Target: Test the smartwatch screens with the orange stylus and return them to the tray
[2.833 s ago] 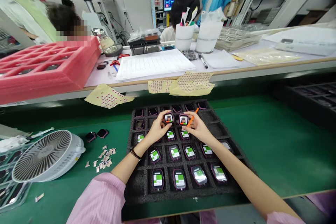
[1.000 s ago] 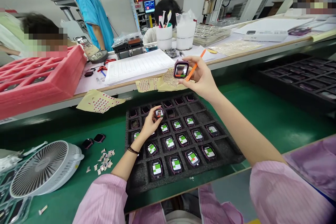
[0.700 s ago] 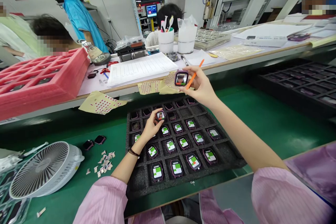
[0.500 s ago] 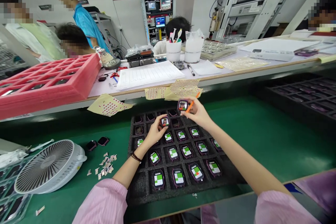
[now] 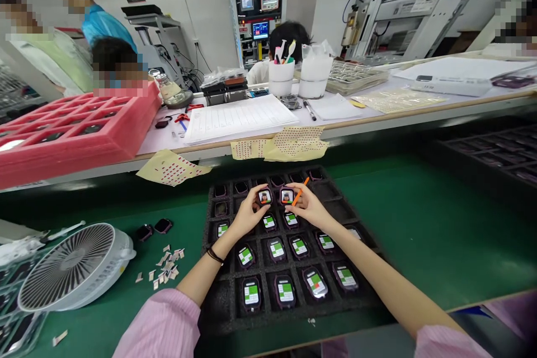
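My left hand (image 5: 250,211) grips a dark watch (image 5: 264,196) with a lit screen, over the upper part of the black foam tray (image 5: 218,299). Close to its right, my right hand (image 5: 308,206) holds a second lit watch (image 5: 287,196) by its right side, along with a thin orange stick (image 5: 300,191). Both screens show a small picture of a person. Several watches with green and white screens, such as one at the front (image 5: 286,291), lie in the tray's compartments. Dark-screened watches lie in its back row.
A white fan (image 5: 75,268), small loose pieces (image 5: 168,265) and two dark watches (image 5: 163,226) are on the green table at left. A shelf edge (image 5: 361,123) crosses behind, bearing a pink foam tray (image 5: 126,137) and papers. Another black tray (image 5: 482,151) lies at right.
My right hand has moved down with its watch and the orange stick, to beside the left one. My left hand stays nearly in place. The camera view has shifted slightly.
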Tool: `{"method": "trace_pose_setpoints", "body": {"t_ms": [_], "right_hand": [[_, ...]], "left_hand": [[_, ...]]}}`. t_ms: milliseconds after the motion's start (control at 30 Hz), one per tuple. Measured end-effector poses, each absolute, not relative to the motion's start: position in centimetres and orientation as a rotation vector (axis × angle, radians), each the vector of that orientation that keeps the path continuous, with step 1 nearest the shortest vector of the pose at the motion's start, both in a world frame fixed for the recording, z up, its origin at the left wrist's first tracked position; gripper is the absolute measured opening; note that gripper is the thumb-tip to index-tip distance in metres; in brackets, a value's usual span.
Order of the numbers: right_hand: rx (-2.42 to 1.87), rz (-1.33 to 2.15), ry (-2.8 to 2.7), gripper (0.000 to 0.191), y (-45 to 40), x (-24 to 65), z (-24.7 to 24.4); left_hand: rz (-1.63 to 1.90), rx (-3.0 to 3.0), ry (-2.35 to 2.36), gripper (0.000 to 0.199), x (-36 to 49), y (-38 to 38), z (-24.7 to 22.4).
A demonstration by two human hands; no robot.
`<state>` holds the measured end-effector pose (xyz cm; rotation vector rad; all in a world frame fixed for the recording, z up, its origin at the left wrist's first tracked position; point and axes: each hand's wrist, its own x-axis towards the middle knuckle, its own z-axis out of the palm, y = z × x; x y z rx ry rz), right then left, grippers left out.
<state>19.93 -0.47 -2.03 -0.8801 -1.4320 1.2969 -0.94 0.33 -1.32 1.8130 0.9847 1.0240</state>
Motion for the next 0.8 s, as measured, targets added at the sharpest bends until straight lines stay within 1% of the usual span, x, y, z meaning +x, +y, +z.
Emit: {"method": "trace_pose_setpoints", "body": {"t_ms": [200, 500, 700, 800], "right_hand": [[-0.841, 1.324, -1.46, 0.05, -0.83, 20.01, -1.83], [-0.748, 1.425, -1.428, 0.046, -1.12, 19.78, -1.89], [-0.779, 1.406, -1.414, 0.044, -1.09, 19.71, -1.9], [-0.778, 1.408, -1.419, 0.043, -1.07, 19.72, -1.81]], "left_hand": [[1.028, 1.789, 0.963, 0.053, -0.81, 0.25, -1.47], [1.073, 1.729, 0.927, 0.044, -0.88, 0.27, -1.58], [1.052, 1.725, 0.929, 0.048, -0.89, 0.11, -1.43], [1.059, 1.719, 0.919, 0.046, -0.89, 0.15, -1.4]]}}
